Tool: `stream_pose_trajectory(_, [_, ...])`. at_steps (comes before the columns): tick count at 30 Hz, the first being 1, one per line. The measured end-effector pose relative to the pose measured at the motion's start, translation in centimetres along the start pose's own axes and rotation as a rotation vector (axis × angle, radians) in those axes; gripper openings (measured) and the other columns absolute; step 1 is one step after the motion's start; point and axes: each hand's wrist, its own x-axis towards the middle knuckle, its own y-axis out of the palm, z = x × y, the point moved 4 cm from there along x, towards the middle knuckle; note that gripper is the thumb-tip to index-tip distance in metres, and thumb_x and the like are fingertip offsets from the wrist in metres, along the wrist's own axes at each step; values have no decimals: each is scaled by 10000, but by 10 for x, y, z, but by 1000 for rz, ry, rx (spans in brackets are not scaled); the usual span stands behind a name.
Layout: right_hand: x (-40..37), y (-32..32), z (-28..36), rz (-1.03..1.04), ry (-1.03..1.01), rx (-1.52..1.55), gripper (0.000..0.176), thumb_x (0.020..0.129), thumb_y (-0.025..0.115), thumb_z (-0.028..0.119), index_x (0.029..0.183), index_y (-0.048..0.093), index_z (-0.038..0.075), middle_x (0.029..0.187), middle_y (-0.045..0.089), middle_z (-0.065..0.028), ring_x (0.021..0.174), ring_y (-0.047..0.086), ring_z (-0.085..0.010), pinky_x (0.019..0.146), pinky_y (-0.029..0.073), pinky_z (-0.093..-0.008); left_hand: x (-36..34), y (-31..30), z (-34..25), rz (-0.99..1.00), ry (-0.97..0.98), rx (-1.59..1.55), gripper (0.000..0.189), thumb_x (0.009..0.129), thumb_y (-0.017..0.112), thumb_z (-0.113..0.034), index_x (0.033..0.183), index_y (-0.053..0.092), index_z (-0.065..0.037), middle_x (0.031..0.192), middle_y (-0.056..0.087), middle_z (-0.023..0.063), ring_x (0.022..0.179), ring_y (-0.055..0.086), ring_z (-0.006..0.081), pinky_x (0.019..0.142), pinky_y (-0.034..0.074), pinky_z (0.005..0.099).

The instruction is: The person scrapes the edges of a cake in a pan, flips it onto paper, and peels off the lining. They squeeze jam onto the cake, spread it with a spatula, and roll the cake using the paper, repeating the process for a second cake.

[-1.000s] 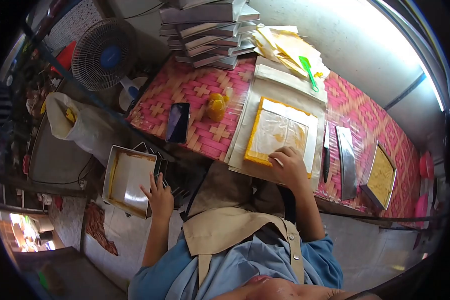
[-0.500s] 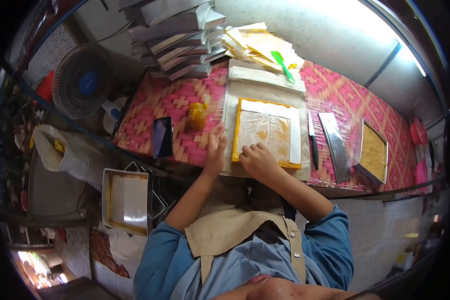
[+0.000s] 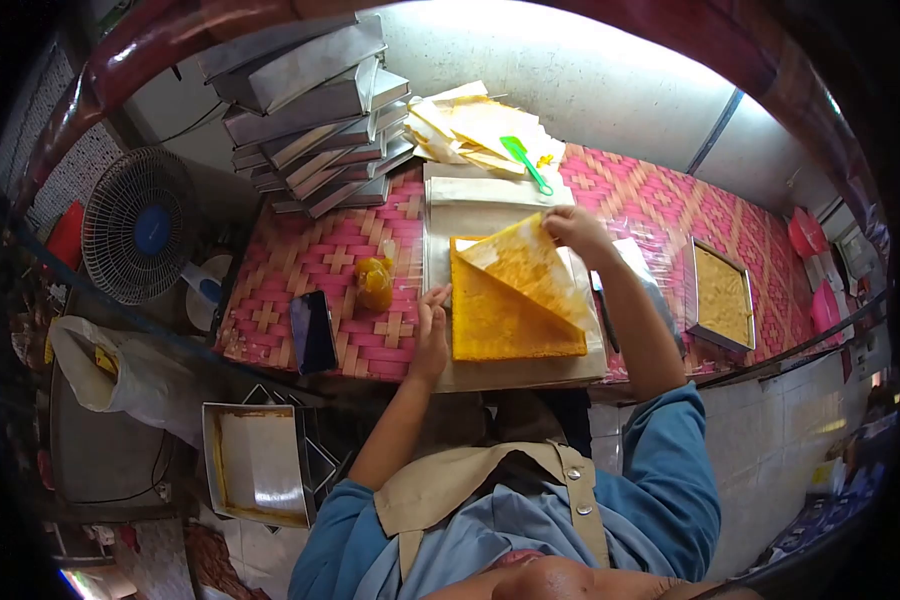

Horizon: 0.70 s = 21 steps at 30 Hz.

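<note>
With my right hand (image 3: 575,230) I pinch 1 corner of the thin, yellow-stained liner sheet (image 3: 530,268), which is folded back diagonally over the flat, square yellow cake (image 3: 510,325). The cake lies on the stacked beige paper sheets (image 3: 470,191), on the pink woven-pattern table covering (image 3: 270,290). My left hand (image 3: 432,330) is unclenched, grasping nothing, at the cake's left edge; whether its fingertips touch, I cannot tell. Left of that hand are the knotted clear bag of orange filling (image 3: 373,283) and the black rectangular phone (image 3: 313,332). Beyond the cake lies the green plastic spatula (image 3: 526,164).
</note>
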Motion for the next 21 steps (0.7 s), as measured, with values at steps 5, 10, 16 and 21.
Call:
stream_pose_trajectory(5, [41,-39,51,81,77,143,171,830,563,176,865,615,17,778,596,-29,649,567,-121,574,469,-248,0,6,-8,51,-8,75,688,950,317,-516,1338,215,44,1381,367,211,1302,319,262,1077,217,346])
stream_pose_trajectory(10, [120,-76,121,-31,18,-305,255,834,560,261,914,605,23,866,627,-90,784,611,-233,748,489,-395,2,6,11,62,-53,-33,683,946,377,-483,1334,215,56,1400,311,213,1315,310,271,1088,217,348])
stream_pose_trajectory(16, [178,-77,197,-659,-459,-899,305,818,586,324,939,629,47,940,643,-91,864,606,-255,810,450,-430,1,7,3,64,-21,-48,618,959,384,-437,1328,257,42,1400,314,209,1315,308,274,1083,231,351])
stream_pose_trajectory(21, [224,22,131,-753,-721,-1206,307,802,605,340,941,641,69,972,643,-81,902,595,-257,843,425,-432,-7,-32,55,-102,79,134,534,896,576,-228,1286,319,31,1390,317,214,1280,344,309,1071,256,373])
